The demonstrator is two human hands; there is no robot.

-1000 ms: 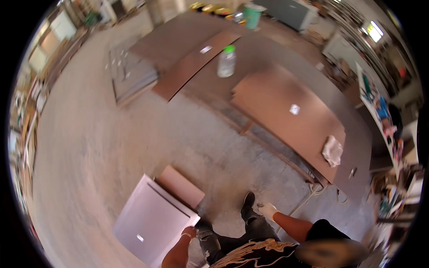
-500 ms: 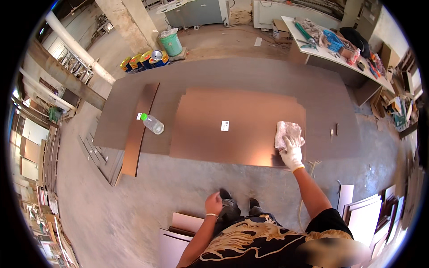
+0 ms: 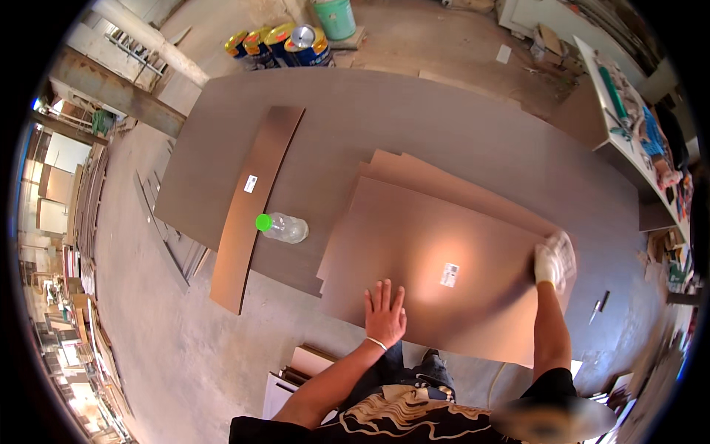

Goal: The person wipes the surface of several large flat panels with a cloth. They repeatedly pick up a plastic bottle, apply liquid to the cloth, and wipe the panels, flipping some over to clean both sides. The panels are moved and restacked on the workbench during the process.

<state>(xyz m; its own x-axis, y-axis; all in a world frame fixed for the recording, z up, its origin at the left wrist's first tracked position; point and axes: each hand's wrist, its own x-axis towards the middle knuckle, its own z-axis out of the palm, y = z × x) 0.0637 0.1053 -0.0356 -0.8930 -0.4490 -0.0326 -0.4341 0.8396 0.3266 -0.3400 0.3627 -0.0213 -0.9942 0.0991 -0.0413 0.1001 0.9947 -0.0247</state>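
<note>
A copper-brown panel with a white label lies askew on top of other panels of the same colour. My bare left hand is open, fingers spread, at its near edge. At the right end, my right hand, in a white glove, is closed on a pale cloth against the panel; both are blurred by motion. To the left a clear plastic bottle with a green cap lies on its side, its cap by a long narrow board that bears another label.
Beneath everything is a wide grey-brown tabletop. Paint cans and a green bucket stand beyond its far edge. A side table with tools is at the far right. Boards lean near my legs.
The top panel now sits turned against those beneath. My left hand has come up from my side to its near edge. My right hand and the cloth have shifted along the right end.
</note>
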